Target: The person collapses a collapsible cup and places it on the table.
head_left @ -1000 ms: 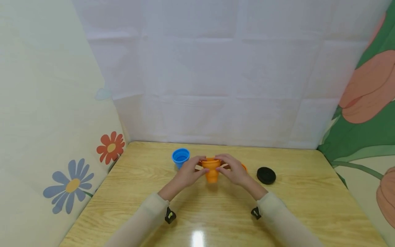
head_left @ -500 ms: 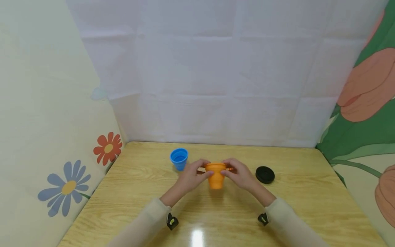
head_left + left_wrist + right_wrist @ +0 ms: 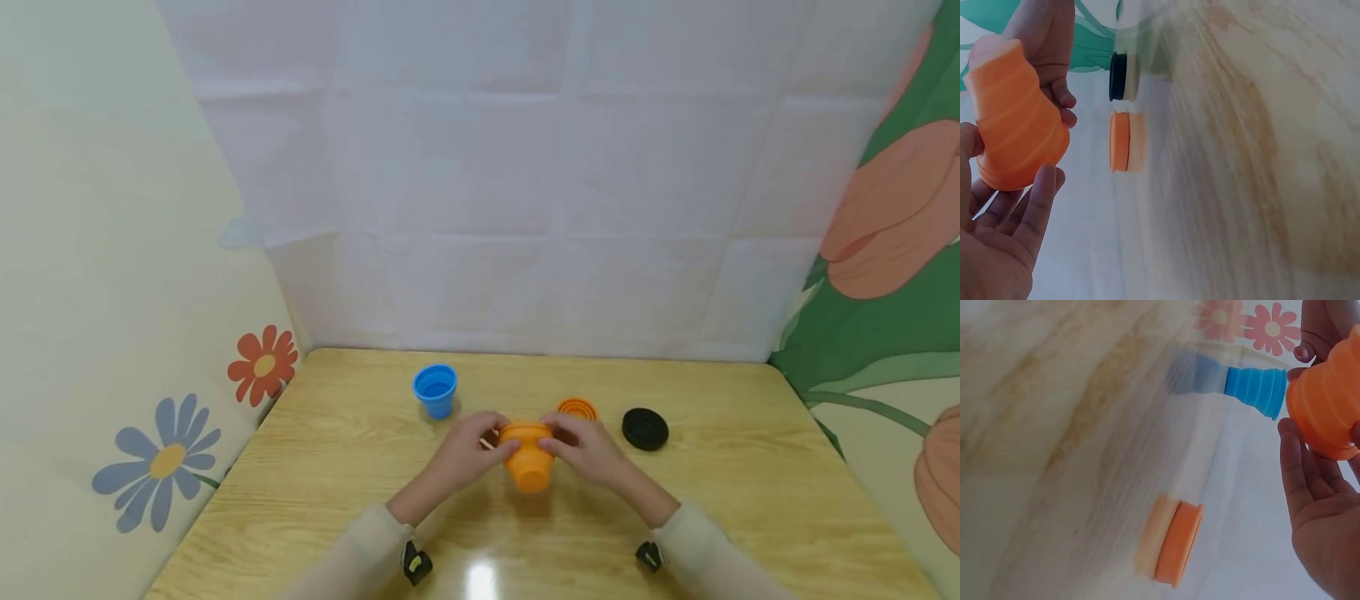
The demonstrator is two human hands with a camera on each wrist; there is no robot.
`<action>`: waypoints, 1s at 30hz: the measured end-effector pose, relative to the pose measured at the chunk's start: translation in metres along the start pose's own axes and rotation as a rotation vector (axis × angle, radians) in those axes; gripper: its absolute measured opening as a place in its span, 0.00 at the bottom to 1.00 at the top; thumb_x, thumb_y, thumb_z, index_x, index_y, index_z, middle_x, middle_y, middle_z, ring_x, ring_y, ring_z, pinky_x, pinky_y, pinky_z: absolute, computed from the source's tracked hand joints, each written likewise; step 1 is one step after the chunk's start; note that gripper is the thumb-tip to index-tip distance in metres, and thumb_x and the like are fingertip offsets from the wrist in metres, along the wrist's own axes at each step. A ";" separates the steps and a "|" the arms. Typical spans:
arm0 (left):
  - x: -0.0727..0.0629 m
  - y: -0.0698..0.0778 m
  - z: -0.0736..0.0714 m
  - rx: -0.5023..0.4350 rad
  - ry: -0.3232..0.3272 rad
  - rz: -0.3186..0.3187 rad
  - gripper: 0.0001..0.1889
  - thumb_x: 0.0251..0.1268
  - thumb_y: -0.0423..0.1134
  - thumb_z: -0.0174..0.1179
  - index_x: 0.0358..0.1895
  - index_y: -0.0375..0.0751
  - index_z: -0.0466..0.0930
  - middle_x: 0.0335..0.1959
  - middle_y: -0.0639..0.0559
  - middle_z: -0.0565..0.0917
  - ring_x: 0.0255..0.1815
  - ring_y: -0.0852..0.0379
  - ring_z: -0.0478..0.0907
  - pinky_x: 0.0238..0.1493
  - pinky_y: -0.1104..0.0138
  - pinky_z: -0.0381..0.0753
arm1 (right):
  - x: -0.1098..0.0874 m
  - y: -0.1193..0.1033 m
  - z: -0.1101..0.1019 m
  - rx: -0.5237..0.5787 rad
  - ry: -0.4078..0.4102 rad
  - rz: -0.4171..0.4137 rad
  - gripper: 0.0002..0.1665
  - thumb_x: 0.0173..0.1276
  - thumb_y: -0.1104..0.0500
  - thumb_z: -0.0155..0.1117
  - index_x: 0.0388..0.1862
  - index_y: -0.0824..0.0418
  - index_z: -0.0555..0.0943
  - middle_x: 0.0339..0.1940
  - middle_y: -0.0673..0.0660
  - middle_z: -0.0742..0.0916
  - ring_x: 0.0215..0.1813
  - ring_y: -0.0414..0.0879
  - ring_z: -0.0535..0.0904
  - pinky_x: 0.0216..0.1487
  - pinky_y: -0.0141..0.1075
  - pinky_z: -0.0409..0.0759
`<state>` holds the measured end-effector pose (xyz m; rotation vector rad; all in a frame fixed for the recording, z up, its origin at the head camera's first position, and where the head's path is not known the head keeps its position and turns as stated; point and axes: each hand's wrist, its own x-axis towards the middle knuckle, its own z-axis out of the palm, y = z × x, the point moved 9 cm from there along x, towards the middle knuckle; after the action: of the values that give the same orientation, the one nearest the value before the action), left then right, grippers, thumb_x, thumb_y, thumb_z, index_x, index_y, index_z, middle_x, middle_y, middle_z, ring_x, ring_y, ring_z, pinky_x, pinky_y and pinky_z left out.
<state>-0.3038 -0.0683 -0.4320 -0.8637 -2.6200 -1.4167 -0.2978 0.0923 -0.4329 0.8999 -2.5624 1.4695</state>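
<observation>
An extended orange collapsible cup [image 3: 529,462] is held between both hands above the table, its base tilted toward me in the head view. My left hand [image 3: 459,458] grips the rim on the left, thumb on the near side and fingers behind. On the opposite side my right hand [image 3: 592,454] pinches the rim in the same way. Ridged orange walls of the cup show in the left wrist view [image 3: 1016,119]. Behind the right hand lies a flattened orange collapsible cup [image 3: 577,407]. An extended blue collapsible cup [image 3: 436,392] stands upright beyond the left hand.
A flat black round piece [image 3: 645,428] lies to the right of the flattened orange cup. The wooden table [image 3: 360,450] ends at a white cloth backdrop [image 3: 480,208], with flower-printed sheets on both sides.
Both hands have drawn the orange cup nearer to me. Its base has tipped toward me, and the flattened orange cup behind shows more fully.
</observation>
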 end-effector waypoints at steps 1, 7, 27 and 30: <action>-0.001 0.000 0.002 -0.002 -0.006 0.001 0.08 0.69 0.41 0.67 0.42 0.41 0.83 0.37 0.52 0.84 0.33 0.61 0.80 0.34 0.71 0.84 | -0.002 0.000 0.001 -0.004 -0.009 0.003 0.12 0.75 0.56 0.64 0.53 0.59 0.83 0.41 0.52 0.87 0.36 0.38 0.79 0.37 0.32 0.84; -0.004 0.006 0.012 -0.092 -0.070 -0.006 0.07 0.73 0.40 0.62 0.41 0.38 0.81 0.32 0.51 0.81 0.23 0.58 0.78 0.21 0.69 0.82 | -0.009 -0.003 0.004 -0.007 -0.016 -0.003 0.11 0.78 0.56 0.60 0.52 0.59 0.82 0.37 0.52 0.87 0.31 0.35 0.80 0.32 0.33 0.85; -0.004 0.008 0.029 -0.179 -0.141 -0.052 0.08 0.79 0.36 0.52 0.49 0.33 0.77 0.31 0.49 0.79 0.19 0.62 0.73 0.17 0.70 0.78 | -0.031 0.007 0.006 0.325 -0.105 0.085 0.22 0.82 0.60 0.51 0.66 0.74 0.72 0.49 0.71 0.85 0.40 0.40 0.85 0.42 0.44 0.88; -0.004 0.007 0.030 -0.184 -0.148 -0.064 0.09 0.80 0.36 0.51 0.49 0.33 0.76 0.32 0.49 0.79 0.19 0.63 0.72 0.18 0.72 0.76 | -0.033 0.007 0.007 0.372 -0.137 0.080 0.23 0.82 0.62 0.51 0.67 0.76 0.70 0.52 0.74 0.83 0.42 0.40 0.85 0.45 0.46 0.88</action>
<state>-0.2900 -0.0435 -0.4457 -0.9450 -2.6767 -1.6952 -0.2720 0.1039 -0.4527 0.9755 -2.4843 2.0216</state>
